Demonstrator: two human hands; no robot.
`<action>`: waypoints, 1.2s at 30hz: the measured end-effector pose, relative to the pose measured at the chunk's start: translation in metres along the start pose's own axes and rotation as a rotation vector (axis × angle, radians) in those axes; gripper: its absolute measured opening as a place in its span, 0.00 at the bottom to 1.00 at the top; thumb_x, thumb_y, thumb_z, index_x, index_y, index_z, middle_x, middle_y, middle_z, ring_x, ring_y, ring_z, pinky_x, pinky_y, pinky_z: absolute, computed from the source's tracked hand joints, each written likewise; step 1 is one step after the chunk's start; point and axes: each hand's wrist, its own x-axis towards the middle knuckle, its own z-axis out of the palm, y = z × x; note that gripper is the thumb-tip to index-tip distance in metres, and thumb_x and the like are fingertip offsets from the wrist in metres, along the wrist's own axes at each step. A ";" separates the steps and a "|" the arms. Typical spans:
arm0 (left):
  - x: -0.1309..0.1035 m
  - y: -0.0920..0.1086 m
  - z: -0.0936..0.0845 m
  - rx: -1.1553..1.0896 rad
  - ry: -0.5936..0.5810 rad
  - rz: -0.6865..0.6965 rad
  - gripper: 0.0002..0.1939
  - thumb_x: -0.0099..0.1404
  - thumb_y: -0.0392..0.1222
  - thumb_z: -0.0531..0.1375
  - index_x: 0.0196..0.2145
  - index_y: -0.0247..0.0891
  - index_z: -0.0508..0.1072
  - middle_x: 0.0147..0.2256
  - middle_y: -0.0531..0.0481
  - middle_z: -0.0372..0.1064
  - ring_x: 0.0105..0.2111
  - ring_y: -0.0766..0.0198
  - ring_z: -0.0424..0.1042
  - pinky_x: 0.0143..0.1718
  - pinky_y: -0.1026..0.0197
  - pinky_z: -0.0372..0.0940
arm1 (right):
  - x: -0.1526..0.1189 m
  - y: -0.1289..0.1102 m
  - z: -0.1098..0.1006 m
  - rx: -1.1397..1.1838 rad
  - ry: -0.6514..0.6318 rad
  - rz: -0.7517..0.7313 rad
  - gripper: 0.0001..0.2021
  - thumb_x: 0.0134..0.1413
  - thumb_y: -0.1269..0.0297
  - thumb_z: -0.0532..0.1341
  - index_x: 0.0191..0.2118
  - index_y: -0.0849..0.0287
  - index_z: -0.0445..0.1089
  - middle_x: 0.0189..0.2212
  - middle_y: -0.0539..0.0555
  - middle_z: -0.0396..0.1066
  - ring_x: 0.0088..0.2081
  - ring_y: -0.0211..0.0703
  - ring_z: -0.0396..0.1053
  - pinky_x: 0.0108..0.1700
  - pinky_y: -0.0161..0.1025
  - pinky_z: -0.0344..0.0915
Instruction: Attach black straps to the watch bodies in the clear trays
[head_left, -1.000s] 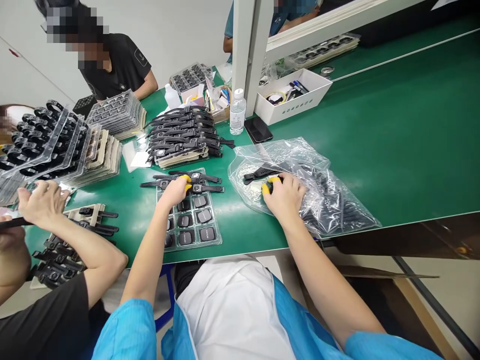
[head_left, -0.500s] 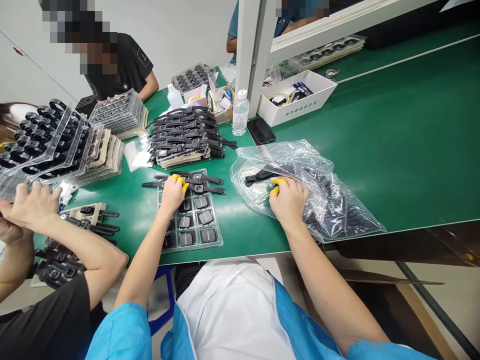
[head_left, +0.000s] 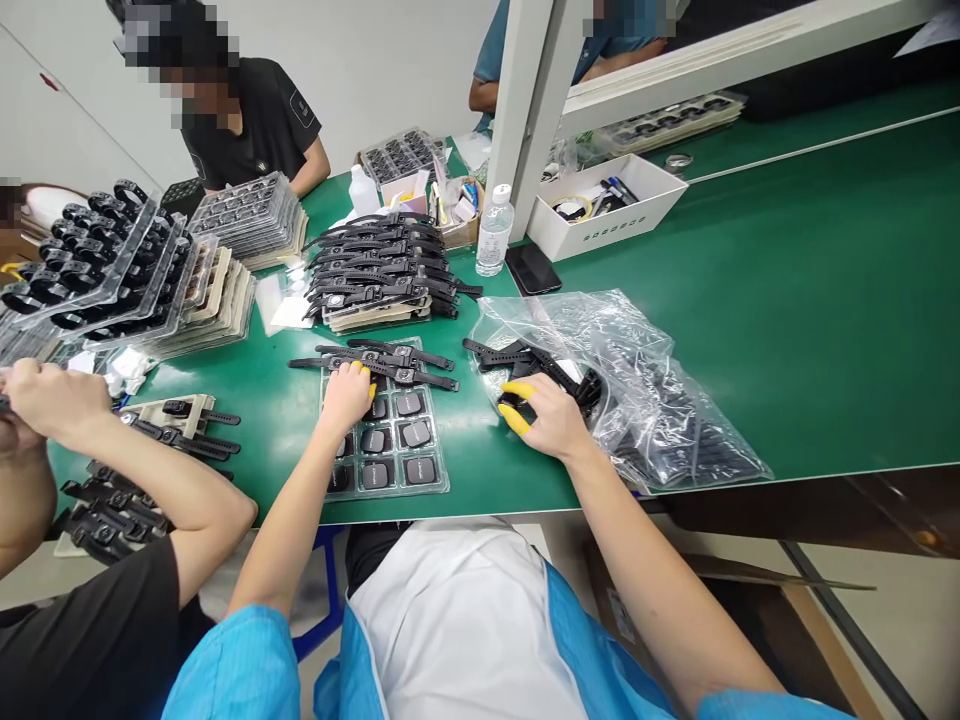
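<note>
Pinching one dark piece (head_left: 510, 400) narrowly, the right hand (head_left: 553, 414) lies at one plastic bag (head_left: 637, 350), presumably spread for access, while the left hand (head_left: 346, 400), its grip unclear, presumably steadies three visible watches (head_left: 406, 377) beside it, across one tray (head_left: 439, 448).

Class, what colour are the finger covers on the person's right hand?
Bright yellow finger covers on the bare right hand; the head view shows them.
</note>
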 end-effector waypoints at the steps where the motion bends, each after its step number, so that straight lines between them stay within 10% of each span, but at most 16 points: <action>1: -0.001 0.000 0.000 -0.015 0.007 -0.011 0.12 0.74 0.40 0.57 0.47 0.32 0.77 0.50 0.31 0.73 0.54 0.40 0.68 0.52 0.46 0.65 | 0.000 0.002 0.001 0.000 0.024 0.050 0.15 0.66 0.59 0.60 0.53 0.58 0.75 0.47 0.63 0.77 0.48 0.56 0.74 0.53 0.51 0.73; 6: -0.023 0.001 0.000 -0.135 0.045 -0.055 0.12 0.76 0.43 0.56 0.46 0.35 0.76 0.46 0.36 0.76 0.50 0.45 0.72 0.48 0.50 0.67 | 0.002 0.012 0.010 -0.279 0.124 0.402 0.24 0.65 0.53 0.60 0.58 0.65 0.71 0.55 0.73 0.70 0.58 0.70 0.66 0.59 0.65 0.66; 14: -0.110 0.029 0.009 -1.120 0.119 -0.153 0.15 0.72 0.53 0.62 0.47 0.40 0.76 0.44 0.45 0.78 0.43 0.55 0.76 0.48 0.54 0.69 | 0.003 0.009 0.008 -0.269 0.109 0.417 0.16 0.62 0.55 0.63 0.50 0.59 0.72 0.62 0.72 0.66 0.67 0.73 0.58 0.63 0.70 0.58; 18: -0.151 0.051 0.015 -1.537 -0.101 -0.099 0.20 0.69 0.58 0.66 0.46 0.38 0.76 0.45 0.43 0.79 0.42 0.57 0.77 0.47 0.55 0.70 | 0.007 0.004 0.004 0.142 0.273 0.455 0.12 0.58 0.56 0.65 0.44 0.55 0.68 0.50 0.64 0.76 0.57 0.63 0.72 0.62 0.64 0.63; 23: -0.188 0.082 0.030 -1.846 -0.151 -0.131 0.21 0.71 0.60 0.64 0.42 0.39 0.66 0.39 0.44 0.79 0.29 0.67 0.73 0.32 0.63 0.65 | 0.004 -0.044 -0.006 0.822 0.442 0.628 0.14 0.60 0.52 0.66 0.43 0.51 0.64 0.30 0.49 0.72 0.30 0.46 0.73 0.38 0.46 0.73; 27: -0.204 0.097 0.040 -1.720 0.007 -0.141 0.12 0.78 0.51 0.56 0.48 0.40 0.64 0.45 0.41 0.78 0.34 0.66 0.74 0.37 0.61 0.69 | -0.022 -0.124 -0.004 1.155 0.104 0.833 0.14 0.65 0.47 0.65 0.45 0.50 0.66 0.29 0.47 0.73 0.19 0.36 0.62 0.21 0.36 0.59; 30: -0.206 0.099 0.039 -1.432 0.094 -0.039 0.13 0.78 0.40 0.54 0.58 0.39 0.67 0.53 0.39 0.75 0.48 0.58 0.77 0.51 0.53 0.72 | -0.051 -0.177 0.009 1.287 -0.385 0.936 0.21 0.61 0.39 0.66 0.41 0.53 0.68 0.23 0.47 0.71 0.15 0.33 0.54 0.19 0.34 0.50; 36: -0.200 0.099 0.027 -1.074 0.100 0.280 0.29 0.66 0.27 0.52 0.62 0.40 0.70 0.57 0.39 0.74 0.58 0.52 0.73 0.59 0.48 0.71 | -0.074 -0.198 0.020 1.284 -0.719 0.991 0.30 0.54 0.30 0.66 0.35 0.56 0.66 0.18 0.45 0.68 0.16 0.31 0.54 0.21 0.33 0.48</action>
